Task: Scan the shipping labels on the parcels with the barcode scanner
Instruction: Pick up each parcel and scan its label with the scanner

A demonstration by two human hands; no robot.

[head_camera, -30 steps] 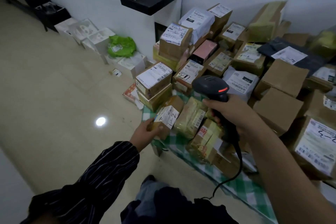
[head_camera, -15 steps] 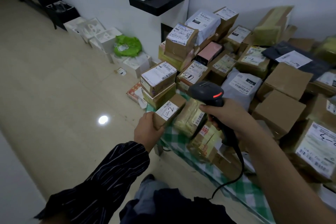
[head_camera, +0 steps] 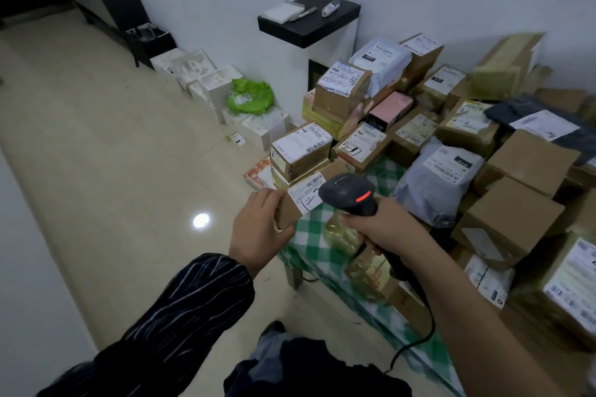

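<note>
Over the near corner of the counter [head_camera: 309,235], gripping a small brown parcel [head_camera: 286,215] in the left hand [head_camera: 258,229], fingers and thumb curled round its near end, label side turned up. Clamping the handle of the black barcode scanner [head_camera: 348,192] in the right hand [head_camera: 383,226], fingers wrapped tight, scanner head just beside the parcel's white shipping label [head_camera: 304,196] and covering its right edge from this view, red light [head_camera: 363,196] glowing on the back of the head. Hands close together yet apart, not touching each other. Trailing from the base of the handle, a black cable [head_camera: 416,342] down past the counter edge. Beyond the hands, on the green checked cloth, heaped with more parcels: a stack of labelled boxes [head_camera: 301,151] right behind the held one, a grey mailer bag [head_camera: 432,190] to the right, a pink box [head_camera: 392,108] further back. Against the wall, a black shelf [head_camera: 309,19]; on the floor, a green bag [head_camera: 250,97] among white boxes [head_camera: 209,80].
</note>
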